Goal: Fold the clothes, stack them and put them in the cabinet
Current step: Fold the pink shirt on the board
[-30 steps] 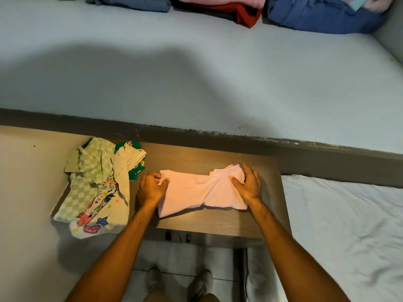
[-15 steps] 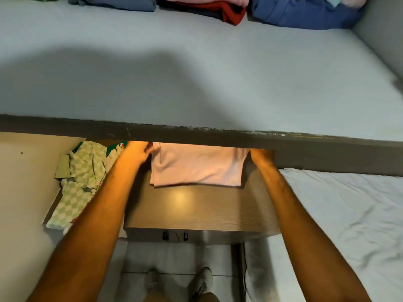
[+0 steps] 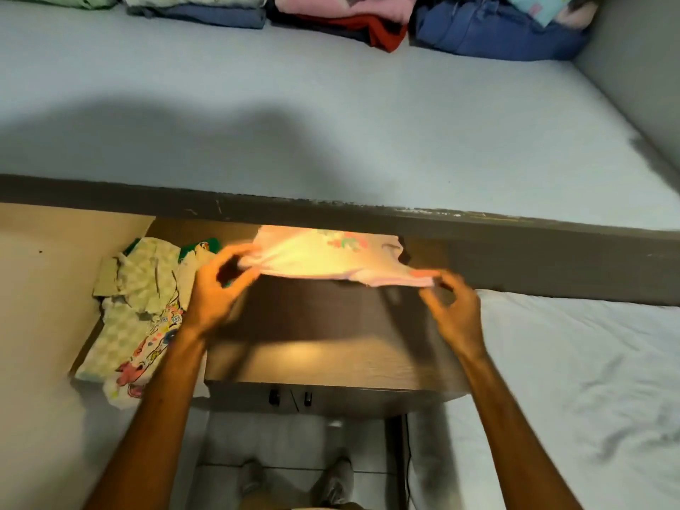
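1. The left hand (image 3: 213,288), at centre left of the frame, pinched the left end of a pink garment (image 3: 331,257) between thumb and curled fingers; motion blur smeared the fingertips.
2. The right hand (image 3: 454,311), right of centre, was more blurred. Its fingers were curled at the garment's right corner and seemed to pinch it, though the exact contact was hard to make out.
3. The pink garment hung stretched between both hands, lifted clear of the wooden table (image 3: 331,355) below it. A faint coloured print showed on its upper face; its far edge met the dark ledge (image 3: 331,211) crossing the middle of the frame, so I could not tell whether it touched it.
4. At left of the frame, a loose heap of clothes (image 3: 140,311) lay half on the table's left edge: a green checked piece and a cream one with cartoon prints. The left forearm covered the heap's right side.
5. Along the top edge, folded clothes (image 3: 368,20) in blue, pink and red sat in a row on a pale shelf surface (image 3: 331,104), their tops cut off by the frame.
6. A white sheet (image 3: 570,380) filled the lower right; two shoes (image 3: 294,476) showed blurred at bottom centre.
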